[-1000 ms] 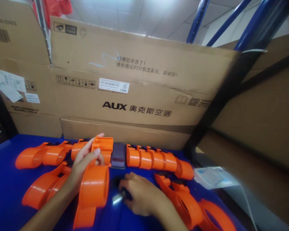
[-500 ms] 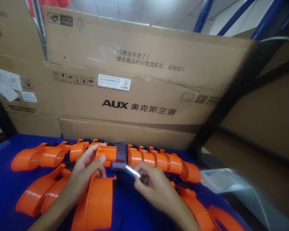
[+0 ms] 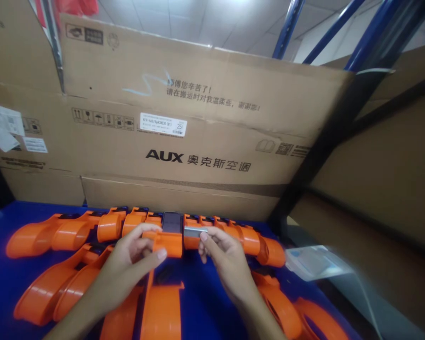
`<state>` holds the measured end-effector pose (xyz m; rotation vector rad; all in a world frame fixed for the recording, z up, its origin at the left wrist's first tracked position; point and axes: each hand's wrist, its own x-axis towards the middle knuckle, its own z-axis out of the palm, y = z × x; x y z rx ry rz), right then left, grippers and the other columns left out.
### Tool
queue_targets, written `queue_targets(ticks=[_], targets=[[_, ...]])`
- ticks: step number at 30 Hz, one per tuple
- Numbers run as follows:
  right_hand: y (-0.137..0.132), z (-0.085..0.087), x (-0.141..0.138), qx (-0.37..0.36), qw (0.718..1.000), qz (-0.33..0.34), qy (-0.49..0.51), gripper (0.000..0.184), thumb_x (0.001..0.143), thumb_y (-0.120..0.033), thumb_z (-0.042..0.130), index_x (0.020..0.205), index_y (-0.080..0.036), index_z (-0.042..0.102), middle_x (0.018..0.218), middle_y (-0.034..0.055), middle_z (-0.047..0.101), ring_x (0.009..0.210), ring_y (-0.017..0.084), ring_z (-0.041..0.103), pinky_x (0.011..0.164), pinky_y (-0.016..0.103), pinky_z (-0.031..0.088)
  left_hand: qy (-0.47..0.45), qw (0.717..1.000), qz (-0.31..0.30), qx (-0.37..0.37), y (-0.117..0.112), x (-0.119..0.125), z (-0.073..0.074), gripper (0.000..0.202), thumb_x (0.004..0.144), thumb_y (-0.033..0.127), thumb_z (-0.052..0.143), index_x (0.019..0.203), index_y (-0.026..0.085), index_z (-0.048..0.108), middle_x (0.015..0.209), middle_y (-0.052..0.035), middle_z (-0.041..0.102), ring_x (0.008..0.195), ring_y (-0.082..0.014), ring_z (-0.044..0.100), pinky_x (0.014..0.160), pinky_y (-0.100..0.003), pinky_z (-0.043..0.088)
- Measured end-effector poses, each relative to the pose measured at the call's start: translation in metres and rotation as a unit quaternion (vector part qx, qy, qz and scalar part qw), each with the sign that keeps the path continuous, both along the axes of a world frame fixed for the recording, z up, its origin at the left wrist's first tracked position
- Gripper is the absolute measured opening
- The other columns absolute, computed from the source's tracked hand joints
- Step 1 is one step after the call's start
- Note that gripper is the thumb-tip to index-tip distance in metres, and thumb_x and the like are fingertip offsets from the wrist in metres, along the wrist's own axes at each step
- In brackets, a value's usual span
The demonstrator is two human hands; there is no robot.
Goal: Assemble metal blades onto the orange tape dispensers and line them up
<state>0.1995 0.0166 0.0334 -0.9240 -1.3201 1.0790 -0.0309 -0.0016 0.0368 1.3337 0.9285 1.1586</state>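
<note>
My left hand [image 3: 136,252] pinches a small orange plastic piece [image 3: 170,244] with a trough-like shape between thumb and fingers. Below it hangs or stands a larger curved orange plastic part [image 3: 162,311]; whether the two are joined I cannot tell. My right hand [image 3: 225,250] grips one end of a short silver metal rod [image 3: 194,232], which points left toward the small piece, apart from it. Just behind the left hand's piece stands a dark rectangular object [image 3: 172,221], its kind unclear.
Curved orange parts with black clips [image 3: 71,234] line the back of the blue surface [image 3: 205,302]. More orange parts [image 3: 42,297] lie front left and front right. A cardboard panel [image 3: 212,189] closes off the back. At right is a clear plastic box [image 3: 317,262].
My left hand has moved right and down with the small orange piece, in front of the dark object. My right hand has raised the metal rod, which now lies nearly level. The view has shifted slightly.
</note>
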Motion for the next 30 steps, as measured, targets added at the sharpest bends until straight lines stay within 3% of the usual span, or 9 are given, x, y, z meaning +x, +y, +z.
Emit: queue_targets(ticks=[4, 9, 17, 21, 30], targets=[[-0.0031, -0.0015, -0.0035, -0.001, 1.0, 0.012, -0.009, 0.023, 0.089, -0.04, 0.07, 0.083, -0.018, 0.068, 0.066, -0.0012, 0.061, 0.056, 0.011, 0.053, 0.054, 0.024, 0.043, -0.019, 0.999, -0.032, -0.01, -0.0001, 0.0016, 0.0009, 0.041, 0.084, 0.038, 0.074, 0.119, 0.029, 0.054, 0.077, 0.0033, 0.066, 0.076, -0.0171, 0.062, 0.07, -0.027, 0.047], [-0.0031, -0.0001, -0.0023, 0.012, 1.0, -0.016, 0.024, 0.024, 0.087, -0.042, 0.072, 0.085, -0.018, 0.068, 0.064, -0.002, 0.059, 0.056, 0.011, 0.052, 0.05, 0.023, 0.042, -0.02, 1.0, -0.02, -0.012, -0.0003, -0.0007, 0.0021, 0.043, 0.082, 0.038, 0.075, 0.119, 0.027, 0.056, 0.067, 0.0046, 0.063, 0.077, -0.0189, 0.064, 0.067, -0.027, 0.046], [-0.0061, 0.0033, -0.0048, 0.015, 1.0, -0.022, -0.004, 0.027, 0.086, -0.045, 0.073, 0.082, -0.018, 0.066, 0.066, -0.0004, 0.062, 0.056, 0.012, 0.054, 0.051, 0.023, 0.045, -0.016, 0.999, -0.021, -0.018, 0.0004, 0.0001, 0.0035, 0.042, 0.083, 0.039, 0.074, 0.12, 0.026, 0.057, 0.064, 0.0052, 0.059, 0.068, -0.0175, 0.06, 0.066, -0.029, 0.045], [-0.0076, 0.0068, -0.004, 0.019, 0.999, -0.028, -0.03, 0.029, 0.085, -0.046, 0.073, 0.081, -0.018, 0.067, 0.066, 0.0006, 0.063, 0.056, 0.013, 0.055, 0.052, 0.024, 0.046, -0.022, 0.999, -0.025, -0.008, -0.0001, -0.002, 0.0029, 0.041, 0.084, 0.037, 0.074, 0.12, 0.026, 0.058, 0.073, 0.0025, 0.065, 0.073, -0.0173, 0.06, 0.067, -0.027, 0.045], [-0.0099, 0.0061, -0.0064, 0.003, 1.0, -0.018, -0.013, 0.031, 0.086, -0.046, 0.072, 0.075, -0.018, 0.065, 0.064, -0.0001, 0.063, 0.053, 0.011, 0.054, 0.049, 0.023, 0.044, -0.067, 0.996, -0.061, -0.009, 0.0009, -0.0053, 0.0008, 0.04, 0.086, 0.033, 0.072, 0.123, 0.027, 0.057, 0.095, -0.0028, 0.073, 0.093, -0.0208, 0.067, 0.085, -0.032, 0.05]])
